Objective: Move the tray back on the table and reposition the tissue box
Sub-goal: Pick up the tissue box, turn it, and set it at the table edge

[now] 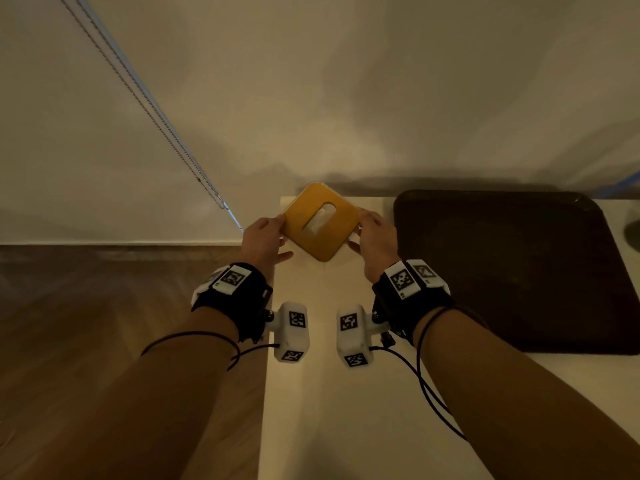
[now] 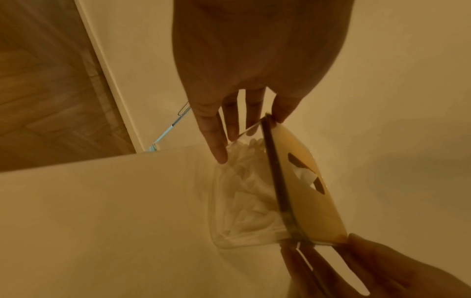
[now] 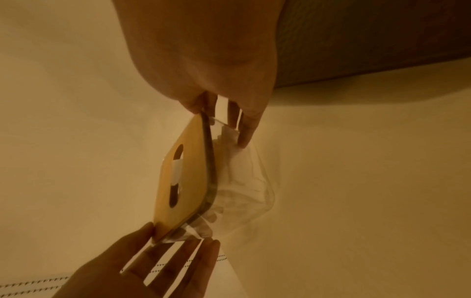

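Both hands have the tissue box [image 1: 321, 226] in a two-sided grip: I see my left hand [image 1: 264, 238] on its left corner and my right hand [image 1: 374, 237] on the opposite corner. From the left wrist view, the left thumb sits on the edge of the yellow lid [image 2: 304, 187] while the straight fingers [image 2: 213, 137] lie along the clear wall below it; the right wrist view shows the same hold mirrored, thumb at the lid rim and fingers [image 3: 246, 129] down the transparent side. So each grip is a pinch across a corner, lid above and wall below. The box is turned cornerwise to me, at the far left end of the white bench [image 1: 329, 393], close to the wall. White tissue [image 1: 320, 220] pokes up through the oval slot in the lid, and more folded tissue shows through the clear body. I cannot tell whether its base touches the bench or hangs just above. To the right, apart from the box, a dark brown tray [image 1: 512, 268] lies flat on the bench. Left of the bench is wooden flooring [image 1: 97, 323], and a beaded blind cord [image 1: 145, 98] hangs along the wall.
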### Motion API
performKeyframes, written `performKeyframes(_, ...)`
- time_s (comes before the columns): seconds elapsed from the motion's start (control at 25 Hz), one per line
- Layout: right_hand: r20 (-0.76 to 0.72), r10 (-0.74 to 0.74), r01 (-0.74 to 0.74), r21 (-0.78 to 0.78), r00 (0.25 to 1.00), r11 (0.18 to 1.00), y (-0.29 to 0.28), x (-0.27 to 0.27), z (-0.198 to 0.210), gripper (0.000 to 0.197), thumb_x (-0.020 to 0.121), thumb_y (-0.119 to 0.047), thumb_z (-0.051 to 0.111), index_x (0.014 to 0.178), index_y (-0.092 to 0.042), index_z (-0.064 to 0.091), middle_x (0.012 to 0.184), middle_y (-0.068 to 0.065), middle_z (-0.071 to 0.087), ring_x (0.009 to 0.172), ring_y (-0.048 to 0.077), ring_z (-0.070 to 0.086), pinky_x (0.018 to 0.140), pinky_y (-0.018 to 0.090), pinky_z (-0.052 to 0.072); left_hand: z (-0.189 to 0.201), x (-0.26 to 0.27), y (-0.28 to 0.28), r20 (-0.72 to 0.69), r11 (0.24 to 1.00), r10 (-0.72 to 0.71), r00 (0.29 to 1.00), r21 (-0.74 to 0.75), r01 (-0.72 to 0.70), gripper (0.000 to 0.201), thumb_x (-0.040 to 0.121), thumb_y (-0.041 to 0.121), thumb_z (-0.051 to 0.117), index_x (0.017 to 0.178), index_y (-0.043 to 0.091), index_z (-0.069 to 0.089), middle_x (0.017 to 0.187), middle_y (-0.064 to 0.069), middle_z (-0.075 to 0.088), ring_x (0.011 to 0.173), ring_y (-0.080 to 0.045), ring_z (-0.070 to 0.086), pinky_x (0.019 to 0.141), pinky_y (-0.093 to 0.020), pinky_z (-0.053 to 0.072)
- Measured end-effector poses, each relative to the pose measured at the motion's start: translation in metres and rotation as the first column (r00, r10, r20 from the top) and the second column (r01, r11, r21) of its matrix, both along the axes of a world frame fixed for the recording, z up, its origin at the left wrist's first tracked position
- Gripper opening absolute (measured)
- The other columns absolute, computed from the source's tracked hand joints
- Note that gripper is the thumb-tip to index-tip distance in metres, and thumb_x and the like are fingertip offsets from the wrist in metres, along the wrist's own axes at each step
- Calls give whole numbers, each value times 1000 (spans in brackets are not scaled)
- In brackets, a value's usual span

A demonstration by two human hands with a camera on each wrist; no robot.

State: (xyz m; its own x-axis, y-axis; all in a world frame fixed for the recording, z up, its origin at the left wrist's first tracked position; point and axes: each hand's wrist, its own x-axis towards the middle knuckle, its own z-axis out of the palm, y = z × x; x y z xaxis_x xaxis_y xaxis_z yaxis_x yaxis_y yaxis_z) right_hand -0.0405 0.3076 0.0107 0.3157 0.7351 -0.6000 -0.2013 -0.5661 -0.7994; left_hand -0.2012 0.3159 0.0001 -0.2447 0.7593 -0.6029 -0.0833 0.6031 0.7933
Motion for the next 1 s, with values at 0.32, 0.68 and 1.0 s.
performKeyframes(0.32, 48, -10, 10, 2, 999, 1000, 16, -9, -6, 27, 96, -28, 42, 108, -18, 65, 109, 7, 66, 106, 24, 62, 87, 41, 55, -6, -6, 19, -61, 999, -49, 997, -16, 48, 26, 93, 31, 49, 102, 9, 60, 101, -13, 59, 99, -27, 56, 80, -44, 56)
performKeyframes(0.68, -42, -218, 218, -7, 975, 976, -24, -25, -9, 42, 93, -15, 56, 134, -21, 49, 130, 7, 57, 112, 20, 57, 98, 41, 52, 14, -22, 54, -253, 946, -231, 940, 168, 278, 15, 88, 15, 58, 92, 6, 68, 87, -12, 62, 82, -22, 58, 79, -41, 54)
performKeyframes(1.0, -129, -179, 183, 18, 975, 983, -23, -27, -12, 38, 95, -7, 51, 133, -16, 50, 132, 12, 57, 112, 23, 59, 83, 31, 53, 13, -20, 68, -331, 890, -380, 864, 125, 439, 15, 82, 0, 56, 85, 6, 70, 85, -14, 63, 82, -25, 57, 80, -43, 54)
